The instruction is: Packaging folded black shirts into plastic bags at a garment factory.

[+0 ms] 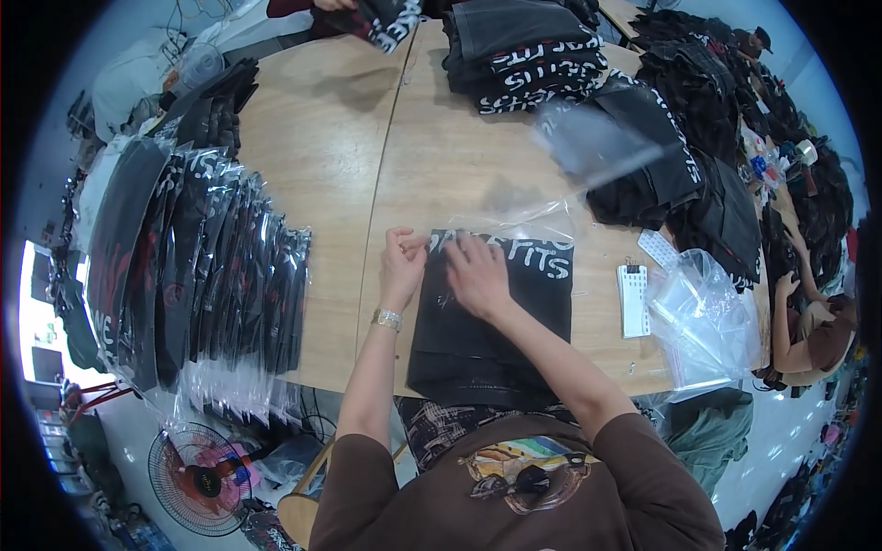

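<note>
Black folded garment with white lettering, flat on the wooden table, half inside a clear plastic bag whose mouth lies just beyond the fingertips. Bagging apparently under way; sliding the bag further over the cloth probably next, needing one hand to pin, the other to pull. Left hand pinching the bag edge at the garment's upper left corner, wrist bent, watch showing. Right hand just beside it, open, palm down, pressing the cloth. Forearms angled in from below.
</note>
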Demonstrator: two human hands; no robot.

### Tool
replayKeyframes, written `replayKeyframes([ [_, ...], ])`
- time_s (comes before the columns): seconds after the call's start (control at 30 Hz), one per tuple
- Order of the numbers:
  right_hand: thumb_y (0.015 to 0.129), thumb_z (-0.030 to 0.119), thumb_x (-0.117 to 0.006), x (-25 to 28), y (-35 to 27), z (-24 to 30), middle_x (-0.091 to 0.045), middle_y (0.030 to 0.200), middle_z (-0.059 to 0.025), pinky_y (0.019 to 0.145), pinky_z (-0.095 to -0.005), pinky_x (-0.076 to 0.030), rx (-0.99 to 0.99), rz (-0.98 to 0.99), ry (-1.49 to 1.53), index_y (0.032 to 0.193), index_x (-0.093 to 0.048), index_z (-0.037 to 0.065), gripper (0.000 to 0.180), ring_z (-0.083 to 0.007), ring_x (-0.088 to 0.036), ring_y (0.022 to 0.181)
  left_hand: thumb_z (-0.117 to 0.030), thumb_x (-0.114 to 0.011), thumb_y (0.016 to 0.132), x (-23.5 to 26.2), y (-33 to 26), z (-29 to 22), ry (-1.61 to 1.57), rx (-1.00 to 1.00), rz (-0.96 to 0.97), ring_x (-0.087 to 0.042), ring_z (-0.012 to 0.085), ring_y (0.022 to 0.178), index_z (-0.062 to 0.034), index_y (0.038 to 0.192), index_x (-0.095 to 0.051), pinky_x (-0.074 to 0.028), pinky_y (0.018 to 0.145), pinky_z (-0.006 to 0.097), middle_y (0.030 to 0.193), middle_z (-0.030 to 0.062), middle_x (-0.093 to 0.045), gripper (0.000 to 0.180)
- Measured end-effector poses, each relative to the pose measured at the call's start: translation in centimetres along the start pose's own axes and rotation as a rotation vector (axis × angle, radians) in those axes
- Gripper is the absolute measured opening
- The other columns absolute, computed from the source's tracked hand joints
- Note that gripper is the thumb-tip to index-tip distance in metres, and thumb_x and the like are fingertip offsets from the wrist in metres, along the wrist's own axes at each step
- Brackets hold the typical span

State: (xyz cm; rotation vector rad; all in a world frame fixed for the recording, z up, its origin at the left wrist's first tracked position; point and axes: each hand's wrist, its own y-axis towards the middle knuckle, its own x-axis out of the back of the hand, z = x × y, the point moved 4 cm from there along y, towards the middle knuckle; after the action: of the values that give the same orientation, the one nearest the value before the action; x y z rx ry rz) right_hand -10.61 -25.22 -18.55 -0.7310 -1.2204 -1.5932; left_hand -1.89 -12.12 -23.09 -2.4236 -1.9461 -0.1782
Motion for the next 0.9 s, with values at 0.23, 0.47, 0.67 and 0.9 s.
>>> replayKeyframes([
  [0.23, 0.085, 0.035, -0.046, -2.4, -0.1, 0.2, -0.039, 0.133, -0.0106, 0.103, -0.0518, -0.019, 0.090, 0.155, -0.090, 0.130, -0.040, 0.015, 0.050, -0.0296, -0.031, 0.126, -0.001, -0.057, 0.078, 0.1, -0.4, -1.3, 0.401, 0.005, -0.119, -0.059, 0.0122, 0.064, -0.0056, 0.109, -0.042, -0.047, 0.056, 0.025, 0.073, 0.0080, -0.061, 0.035],
  [0.47, 0.082, 0.028, -0.053, -0.8, -3.2, 0.1, -0.033, 0.135, -0.0168, 0.106, -0.0487, -0.017, 0.115, 0.289, -0.007, 0.130, -0.033, 0.003, 0.058, -0.0304, -0.025, 0.129, -0.010, -0.055, 0.078, 1.2, -2.2, -0.9, 0.405, 0.227, -0.054, -0.060, 0.0160, 0.068, -0.0062, 0.118, -0.043, -0.047, 0.061, 0.031, 0.077, 0.0072, -0.061, 0.042],
  [0.67, 0.074, 0.018, -0.065, 5.3, -12.0, -2.7, -0.043, 0.123, -0.0200, 0.102, -0.0431, -0.025, -0.205, -0.067, 0.652, 0.122, -0.044, 0.001, 0.055, -0.0354, -0.037, 0.118, -0.014, -0.059, 0.078, 1.7, -3.2, -0.1, 0.236, 0.221, -0.081, -0.060, 0.0152, 0.066, -0.0047, 0.118, -0.047, -0.048, 0.061, 0.029, 0.079, 0.0070, -0.062, 0.043],
  [0.9, 0.068, 0.016, -0.069, 8.6, -2.4, -4.2, -0.051, 0.102, -0.0140, 0.087, -0.0427, -0.034, -0.155, -0.490, 0.376, 0.106, -0.050, 0.002, 0.044, -0.0332, -0.045, 0.100, -0.018, -0.069, 0.073, 1.2, -3.0, -0.4, 0.513, 0.141, -0.226, -0.058, 0.0103, 0.059, -0.0041, 0.094, -0.062, -0.045, 0.055, 0.026, 0.065, 0.0023, -0.062, 0.026],
])
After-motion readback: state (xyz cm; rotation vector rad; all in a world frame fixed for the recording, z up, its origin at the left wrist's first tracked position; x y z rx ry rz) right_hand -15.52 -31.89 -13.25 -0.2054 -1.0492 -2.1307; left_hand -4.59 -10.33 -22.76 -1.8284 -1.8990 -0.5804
